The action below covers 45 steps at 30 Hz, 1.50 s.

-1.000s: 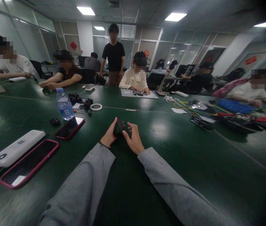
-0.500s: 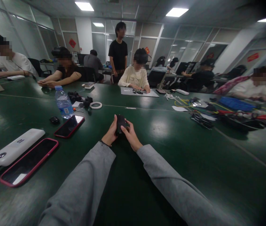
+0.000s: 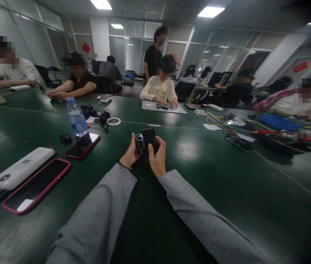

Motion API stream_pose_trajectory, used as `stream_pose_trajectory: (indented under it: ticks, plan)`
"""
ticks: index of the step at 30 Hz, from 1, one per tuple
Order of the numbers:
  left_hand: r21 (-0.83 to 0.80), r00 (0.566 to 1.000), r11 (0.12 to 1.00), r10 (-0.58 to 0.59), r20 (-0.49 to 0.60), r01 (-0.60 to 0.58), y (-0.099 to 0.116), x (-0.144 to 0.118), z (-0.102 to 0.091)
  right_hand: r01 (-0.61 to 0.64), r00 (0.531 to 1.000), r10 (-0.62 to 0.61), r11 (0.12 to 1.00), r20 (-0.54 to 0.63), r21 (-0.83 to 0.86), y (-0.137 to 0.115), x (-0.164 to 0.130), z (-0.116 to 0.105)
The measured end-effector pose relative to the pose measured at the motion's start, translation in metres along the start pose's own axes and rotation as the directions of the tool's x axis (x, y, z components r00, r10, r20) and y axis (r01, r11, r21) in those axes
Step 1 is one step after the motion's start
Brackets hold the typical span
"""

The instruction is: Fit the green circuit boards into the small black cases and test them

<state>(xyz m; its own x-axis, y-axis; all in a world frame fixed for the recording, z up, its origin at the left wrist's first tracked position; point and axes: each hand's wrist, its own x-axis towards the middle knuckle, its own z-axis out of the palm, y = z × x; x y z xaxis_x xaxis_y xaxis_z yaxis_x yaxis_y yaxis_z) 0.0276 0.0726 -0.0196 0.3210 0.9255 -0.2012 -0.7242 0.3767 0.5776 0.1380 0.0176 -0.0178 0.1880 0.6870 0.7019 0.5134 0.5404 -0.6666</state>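
My left hand point(image 3: 129, 154) is closed around a small dark device point(image 3: 139, 142) with a shiny square face and what look like exposed inner parts. Just to its right, my right hand point(image 3: 158, 157) grips a flat black rectangular cover point(image 3: 149, 137), thumb on its near face. The cover stands nearly upright beside the device, and I cannot tell whether the two touch. Both hands are above the middle of the green table point(image 3: 199, 179). My left fingers are partly hidden behind the device.
To the left lie two red-edged phones point(image 3: 38, 186), a white power bank point(image 3: 20, 168), a black mouse-like object point(image 3: 65, 138) and a water bottle point(image 3: 76, 119). A tape roll point(image 3: 113, 121) lies farther back. Cables and a blue tray point(image 3: 279, 122) are at right. Several people sit around.
The black cover has come apart from the device, moving right and up in my right hand. Inner parts now show in my left hand. A standing person behind has shifted right.
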Motion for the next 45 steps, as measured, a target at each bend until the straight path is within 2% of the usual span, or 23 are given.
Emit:
stream_pose_trajectory:
  ticks: [2, 8, 14, 21, 32, 38, 42, 45]
  plan:
    - [-0.034, 1.000, 0.999, 0.004, -0.013, -0.005, 0.002, -0.001, 0.000, -0.050, 0.999, 0.050, 0.999, -0.007, 0.013, 0.007, 0.003, -0.002]
    - [-0.094, 1.000, 0.996, 0.005, 0.013, -0.004, 0.003, 0.001, 0.000, -0.229, 0.969, 0.228, 0.973, 0.099, -0.002, 0.036, 0.011, -0.006]
    - [-0.070, 0.998, 0.997, -0.009, 0.066, 0.014, 0.003, 0.002, -0.001, -0.403, 0.911, 0.400, 0.915, 0.098, 0.009, 0.056, 0.013, -0.003]
    - [-0.022, 0.998, 1.000, -0.013, 0.068, 0.014, 0.003, -0.003, 0.004, -0.348, 0.925, 0.377, 0.894, 0.054, -0.283, 0.059, 0.013, 0.000]
    - [-0.060, 0.997, 0.998, 0.012, 0.072, -0.007, 0.004, -0.001, 0.001, -0.359, 0.930, 0.368, 0.894, -0.018, -0.268, 0.053, 0.013, -0.004]
    - [-0.083, 0.997, 0.996, 0.023, 0.070, -0.017, 0.005, -0.001, 0.000, -0.245, 0.963, 0.270, 0.904, 0.021, -0.351, 0.041, 0.011, -0.003]
    - [-0.090, 0.998, 0.996, 0.018, 0.065, -0.012, 0.005, -0.002, 0.000, -0.265, 0.950, 0.306, 0.897, 0.065, -0.354, 0.048, 0.013, -0.007]
    - [-0.092, 0.998, 0.996, 0.019, 0.060, -0.013, 0.006, -0.004, 0.002, -0.314, 0.937, 0.348, 0.875, 0.027, -0.367, 0.059, 0.020, -0.015]
